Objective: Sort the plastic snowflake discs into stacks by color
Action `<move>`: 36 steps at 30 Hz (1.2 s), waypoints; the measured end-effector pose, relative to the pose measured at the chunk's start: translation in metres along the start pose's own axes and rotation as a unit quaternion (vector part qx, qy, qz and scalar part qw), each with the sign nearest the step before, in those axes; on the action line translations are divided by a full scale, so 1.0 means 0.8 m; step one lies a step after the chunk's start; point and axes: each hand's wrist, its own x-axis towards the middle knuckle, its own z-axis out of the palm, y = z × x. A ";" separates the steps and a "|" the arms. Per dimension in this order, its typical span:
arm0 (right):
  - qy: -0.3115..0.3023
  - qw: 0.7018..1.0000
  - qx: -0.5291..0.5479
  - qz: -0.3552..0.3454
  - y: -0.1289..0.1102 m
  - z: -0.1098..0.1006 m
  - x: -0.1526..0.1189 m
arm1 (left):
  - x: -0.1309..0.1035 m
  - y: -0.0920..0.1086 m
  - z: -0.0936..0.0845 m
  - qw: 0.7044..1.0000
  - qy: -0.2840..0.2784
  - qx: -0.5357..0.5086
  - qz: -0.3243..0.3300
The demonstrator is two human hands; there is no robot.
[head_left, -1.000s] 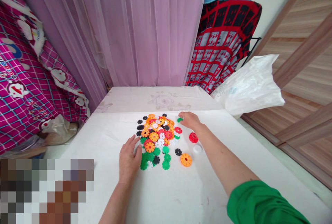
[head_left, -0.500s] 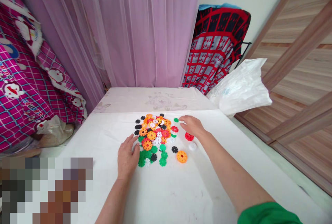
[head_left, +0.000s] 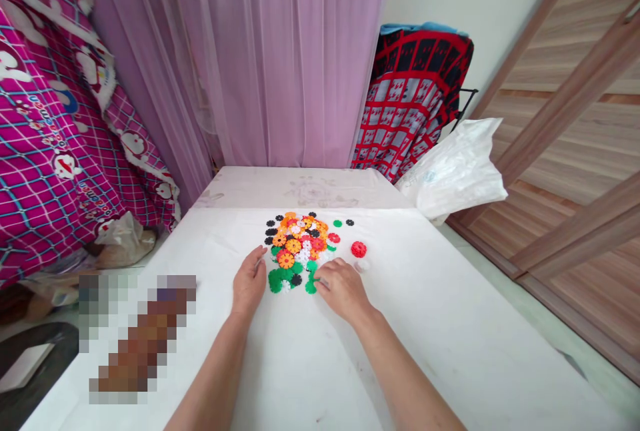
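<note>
A heap of notched plastic discs (head_left: 295,242) in orange, red, white, black and green lies on the white cloth. My left hand (head_left: 250,279) rests left of the heap, thumb and fingers apart, holding nothing. At the near right edge of the heap is my right hand (head_left: 343,286), its bent fingertips at the green discs (head_left: 311,284); whether they grip one is too small to tell. A red stack (head_left: 359,249) lies beyond that hand, with white discs (head_left: 361,264) partly behind it. A black disc (head_left: 350,222) sits beside a lone green disc (head_left: 338,223) at the back right.
The white-covered table (head_left: 400,351) extends around the heap. A white plastic bag (head_left: 455,168) stands at its back right edge. Purple curtains (head_left: 290,58) hang behind, and a pink checked blanket (head_left: 45,144) is at the left. A pixelated patch (head_left: 145,338) covers the lower left.
My right hand has moved from the lone green disc back toward me, to the near green discs. A black disc now lies beside that lone green one. The view has shifted slightly.
</note>
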 end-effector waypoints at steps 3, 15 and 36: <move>-0.015 0.999 -0.028 0.000 -0.007 0.007 -0.005 | -0.011 -0.006 -0.006 1.000 0.008 -0.019 0.005; 0.009 0.998 -0.044 0.047 -0.013 0.012 0.004 | -0.020 -0.009 -0.009 1.000 0.009 -0.022 0.004; 0.034 0.984 -0.075 0.158 0.155 -0.008 0.171 | -0.007 -0.012 -0.012 0.993 0.039 -0.096 -0.064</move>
